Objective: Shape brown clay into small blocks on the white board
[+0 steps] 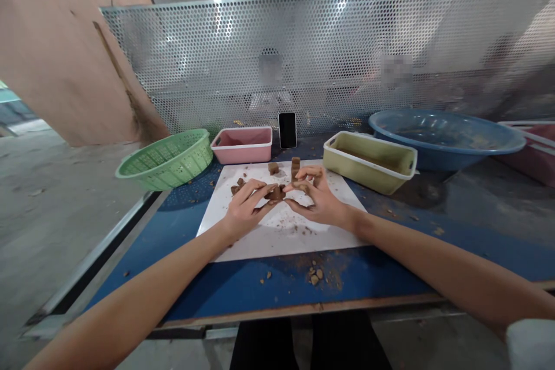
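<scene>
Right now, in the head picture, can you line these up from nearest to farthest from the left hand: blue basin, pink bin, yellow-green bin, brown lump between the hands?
1. Brown lump: touching the left hand.
2. Pink bin: ahead, beyond the hand.
3. Yellow-green bin: off to the right.
4. Blue basin: even farther right.

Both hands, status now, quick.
Left hand: thumb and fingers closed on the brown lump.
Right hand: fingers curved, tips at the brown lump's right side; whether they grip it cannot be told.
</scene>
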Available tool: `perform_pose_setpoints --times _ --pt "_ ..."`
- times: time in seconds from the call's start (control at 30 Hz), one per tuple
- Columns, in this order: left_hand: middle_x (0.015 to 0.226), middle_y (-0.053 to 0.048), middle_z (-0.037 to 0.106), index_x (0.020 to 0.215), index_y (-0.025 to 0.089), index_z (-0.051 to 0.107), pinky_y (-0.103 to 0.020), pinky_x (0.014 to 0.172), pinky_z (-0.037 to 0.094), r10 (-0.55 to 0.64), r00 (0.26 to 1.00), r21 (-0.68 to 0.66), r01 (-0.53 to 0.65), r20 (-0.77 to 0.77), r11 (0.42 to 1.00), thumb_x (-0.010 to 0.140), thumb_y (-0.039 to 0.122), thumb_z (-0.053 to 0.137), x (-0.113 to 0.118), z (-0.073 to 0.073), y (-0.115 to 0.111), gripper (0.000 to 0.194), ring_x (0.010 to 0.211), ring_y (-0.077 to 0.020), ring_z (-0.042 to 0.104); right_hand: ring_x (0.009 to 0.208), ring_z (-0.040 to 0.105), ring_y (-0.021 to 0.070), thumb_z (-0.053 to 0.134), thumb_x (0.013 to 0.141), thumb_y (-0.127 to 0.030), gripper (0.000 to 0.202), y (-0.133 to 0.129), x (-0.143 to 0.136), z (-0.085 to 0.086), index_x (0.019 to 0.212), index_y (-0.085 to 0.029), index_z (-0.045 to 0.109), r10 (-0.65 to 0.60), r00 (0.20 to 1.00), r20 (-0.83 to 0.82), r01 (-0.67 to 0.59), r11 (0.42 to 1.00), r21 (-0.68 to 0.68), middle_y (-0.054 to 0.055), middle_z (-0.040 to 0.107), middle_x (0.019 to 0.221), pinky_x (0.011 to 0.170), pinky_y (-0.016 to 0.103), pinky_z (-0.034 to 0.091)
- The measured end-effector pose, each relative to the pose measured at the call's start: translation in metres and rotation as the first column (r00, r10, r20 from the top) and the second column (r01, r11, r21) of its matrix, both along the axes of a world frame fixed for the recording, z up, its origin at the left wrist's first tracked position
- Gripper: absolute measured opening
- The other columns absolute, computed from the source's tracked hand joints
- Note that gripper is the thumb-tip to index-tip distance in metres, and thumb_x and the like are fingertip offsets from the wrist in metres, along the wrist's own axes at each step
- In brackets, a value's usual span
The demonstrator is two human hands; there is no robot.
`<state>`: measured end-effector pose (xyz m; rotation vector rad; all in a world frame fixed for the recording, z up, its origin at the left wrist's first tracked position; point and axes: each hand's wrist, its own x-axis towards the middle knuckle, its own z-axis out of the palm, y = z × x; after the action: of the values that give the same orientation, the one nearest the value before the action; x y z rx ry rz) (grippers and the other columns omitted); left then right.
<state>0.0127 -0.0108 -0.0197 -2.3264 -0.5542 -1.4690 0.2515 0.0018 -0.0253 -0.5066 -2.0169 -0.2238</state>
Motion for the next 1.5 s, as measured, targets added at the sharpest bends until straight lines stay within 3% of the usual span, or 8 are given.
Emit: perform_pose_setpoints --times 0.33,0.67,0.9,1.07,1.5 --pt "0.104 -0.01 0.072 0.131 0.018 0.066 -0.032 0.08 0.06 -0.008 0.999 0.016 0.008 -0.034 1.0 0.094 0.017 0.076 -0.0031 -0.0036 0.0038 0.039 0.091 -0.0194 0.07 0.12 0.055 0.0255 0.071 0.096 -0.024 0.026 0.0004 -0.0009 0.0007 0.12 -0.028 0.061 -0.013 0.999 0.042 0.012 1.0 0.027 0.009 0.054 0.118 0.101 0.045 0.057" --pt "0.106 -0.011 0.072 0.136 0.017 0.064 -0.033 0.082 0.061 -0.016 0.998 0.017 0.017 -0.057 1.0 0.093 0.015 0.078 -0.0038 -0.005 0.0054 0.045 0.093 -0.0202 0.07 0.119 0.056 0.0265 0.069 0.097 -0.024 0.02 -0.0014 0.0007 0.0028 0.115 -0.029 0.065 -0.074 0.987 0.145 0.084 0.994 -0.065 0.008 0.058 0.116 0.103 0.049 0.054" --pt "0.103 -0.011 0.068 0.132 0.018 0.065 -0.033 0.078 0.06 0.01 0.999 0.046 -0.007 -0.046 0.999 0.094 0.017 0.077 -0.003 -0.0035 0.0044 0.04 0.09 -0.0203 0.068 0.127 0.052 0.0294 0.075 0.096 -0.032 0.049 0.0004 -0.0003 -0.0005 0.136 -0.03 0.048 -0.036 0.996 0.087 0.039 0.999 -0.033 0.011 0.054 0.125 0.104 0.051 0.053" --pt "0.102 -0.011 0.068 0.132 0.016 0.066 -0.034 0.08 0.06 -0.009 0.998 0.038 0.012 -0.055 0.999 0.094 0.018 0.077 -0.0036 -0.0037 0.0033 0.04 0.091 -0.0202 0.067 0.13 0.048 0.0297 0.074 0.095 -0.032 0.052 0.0016 -0.0016 0.0 0.139 -0.031 0.046 -0.027 0.997 0.078 0.034 0.995 -0.097 0.012 0.049 0.13 0.105 0.05 0.053" --pt "0.104 -0.01 0.071 0.137 0.02 0.065 -0.034 0.081 0.061 -0.033 0.999 0.009 0.033 -0.027 0.999 0.094 0.02 0.077 -0.0026 -0.0057 0.0041 0.044 0.092 -0.0204 0.07 0.119 0.056 0.0281 0.075 0.095 -0.036 0.03 -0.0007 -0.0026 0.0007 0.121 -0.03 0.06 -0.118 0.99 0.075 0.123 0.99 -0.063 0.008 0.056 0.123 0.106 0.051 0.044"
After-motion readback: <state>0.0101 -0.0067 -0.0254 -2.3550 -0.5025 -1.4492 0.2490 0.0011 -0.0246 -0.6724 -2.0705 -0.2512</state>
